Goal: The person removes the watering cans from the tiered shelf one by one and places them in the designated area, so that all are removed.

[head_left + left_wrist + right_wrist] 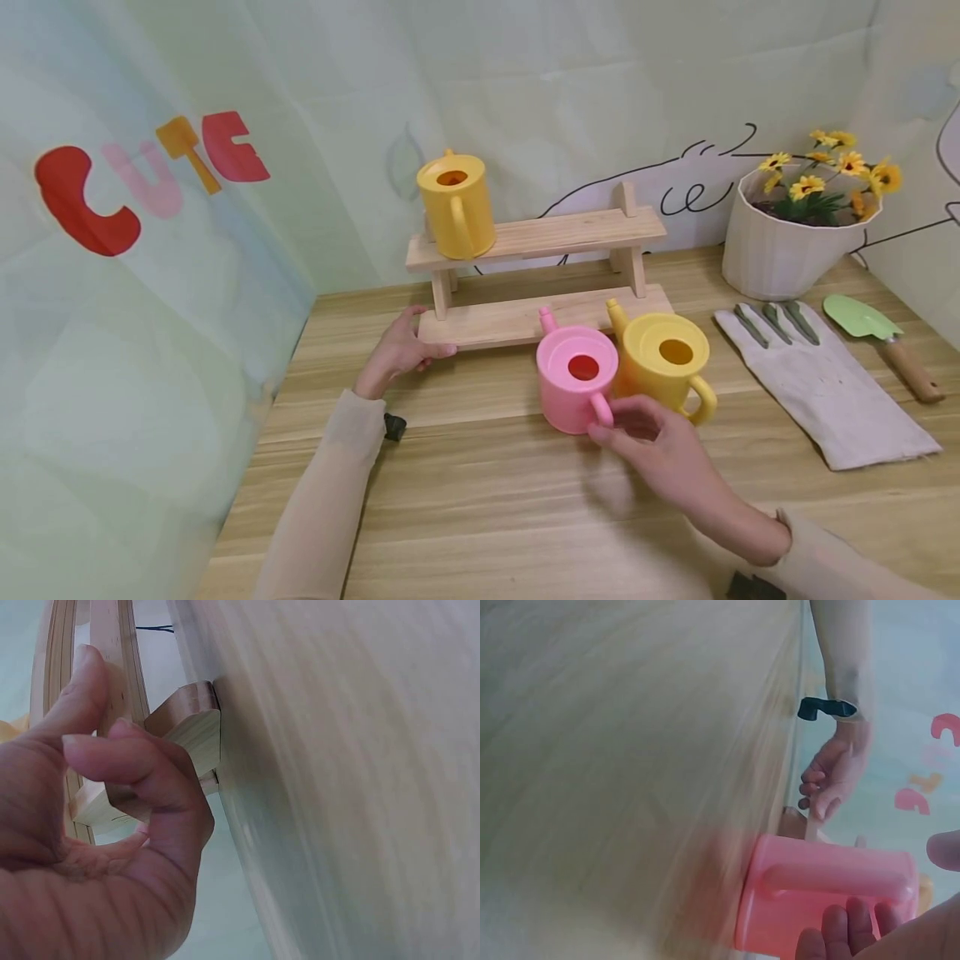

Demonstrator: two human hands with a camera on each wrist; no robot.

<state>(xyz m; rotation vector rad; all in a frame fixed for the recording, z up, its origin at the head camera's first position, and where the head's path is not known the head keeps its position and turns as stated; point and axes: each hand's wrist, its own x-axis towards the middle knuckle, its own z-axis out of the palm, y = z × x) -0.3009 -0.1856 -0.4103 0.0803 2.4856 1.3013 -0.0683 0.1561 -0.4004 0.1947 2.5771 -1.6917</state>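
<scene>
Three watering cans (450, 208) (564, 393) (651, 368), two hands (405, 346) (675, 462)
Two cans are yellow, one is pink; also one wooden shelf (495, 322), one flowerpot (780, 250), one trowel (891, 336), four wall letters (232, 158), two black wrist straps (394, 427) (753, 587), one desk (480, 500) and at least one glove (832, 392); the yellow flowers (807, 187) overlap too much to count.

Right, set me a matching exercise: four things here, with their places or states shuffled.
1. Pink, round plastic watering can
2. White, tapered flowerpot
3. Green-bladed, wooden-handled trowel
4. Pale wooden two-tier stand

A. Right of the white-and-green cloth glove
B. By the right hand
C. By the left hand
D. Holding yellow flowers

Pairs: 1-B; 2-D; 3-A; 4-C
</scene>
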